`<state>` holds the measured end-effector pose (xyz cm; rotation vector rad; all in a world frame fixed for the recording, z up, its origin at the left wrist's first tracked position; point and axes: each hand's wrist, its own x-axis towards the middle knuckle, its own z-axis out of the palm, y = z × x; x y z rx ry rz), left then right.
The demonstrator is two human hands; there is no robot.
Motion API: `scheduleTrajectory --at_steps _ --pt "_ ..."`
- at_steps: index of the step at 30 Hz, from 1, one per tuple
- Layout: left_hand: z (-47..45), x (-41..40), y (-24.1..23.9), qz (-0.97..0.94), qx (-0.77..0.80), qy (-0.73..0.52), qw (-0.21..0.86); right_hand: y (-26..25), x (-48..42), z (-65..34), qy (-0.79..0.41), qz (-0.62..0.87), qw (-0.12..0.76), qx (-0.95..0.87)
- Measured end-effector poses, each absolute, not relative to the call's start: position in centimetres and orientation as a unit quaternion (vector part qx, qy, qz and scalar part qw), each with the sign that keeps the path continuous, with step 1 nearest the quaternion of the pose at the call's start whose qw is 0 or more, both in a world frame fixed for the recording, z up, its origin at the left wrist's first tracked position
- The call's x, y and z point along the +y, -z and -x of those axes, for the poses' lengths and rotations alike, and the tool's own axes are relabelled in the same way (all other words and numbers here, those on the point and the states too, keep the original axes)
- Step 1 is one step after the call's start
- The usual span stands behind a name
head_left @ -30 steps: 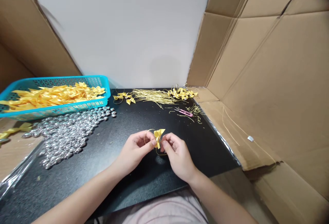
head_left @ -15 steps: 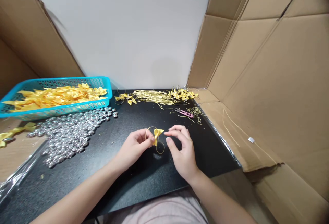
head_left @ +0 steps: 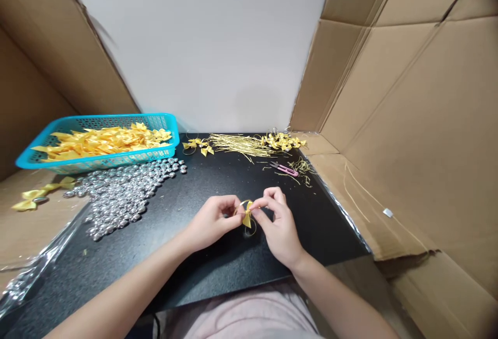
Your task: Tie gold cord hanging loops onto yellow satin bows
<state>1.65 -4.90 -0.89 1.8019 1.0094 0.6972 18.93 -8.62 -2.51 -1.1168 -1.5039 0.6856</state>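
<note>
A small yellow ribbon bow (head_left: 247,218) with thin gold cord loops is held just above the black tabletop, between both hands. My left hand (head_left: 218,222) pinches it from the left with thumb and forefinger. From the other side, my right hand (head_left: 278,225) has its thumb and forefinger closed on the bow's right part. One cord loop hangs below the bow and another arcs over it. The fingertips partly cover the bow.
A blue basket (head_left: 176,144) of yellow bows stands at left, behind many silver beads (head_left: 120,194). Gold cord pieces (head_left: 239,144) lie at the back, beside finished-looking bows (head_left: 282,141). Pink thread snips (head_left: 286,169) and cord scraps (head_left: 301,167) lie at right. Cardboard walls flank the black table (head_left: 187,277).
My right hand, apart from the bow before, now pinches it. The bow has turned and sits closer to the right hand. The whole view has shifted slightly.
</note>
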Motion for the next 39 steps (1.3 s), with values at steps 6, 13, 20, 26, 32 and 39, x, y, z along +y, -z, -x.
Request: scheduleTrajectory --at_steps 6,13,20,26,32,39 --pt "-1.4 -4.0 1.0 -0.697 0.413 -0.279 0.516 2.0 -8.9 -19.1 -0.373 0.357 0.638 -0.571" --pt "-1.0 -3.5 0.9 -0.681 0.375 -0.261 0.572 2.4 -8.7 -19.2 -0.416 0.287 0.706 -0.496" --pt "-0.5 -3.0 1.3 -0.687 0.377 -0.239 0.573 0.8 -8.2 -20.2 -0.532 0.278 0.713 -0.362" --pt "-0.3 -2.6 1.6 -0.684 0.381 -0.244 0.572 -0.1 -7.7 -21.0 -0.639 0.322 0.618 -0.324" --pt "-0.3 -2.4 1.6 -0.676 0.369 -0.253 0.585 1.4 -8.0 -19.7 -0.735 0.290 0.502 -0.352" --pt "-0.4 -2.5 1.9 -0.668 0.350 -0.251 0.606 0.9 -8.3 -19.7 -0.810 0.183 0.488 -0.267"
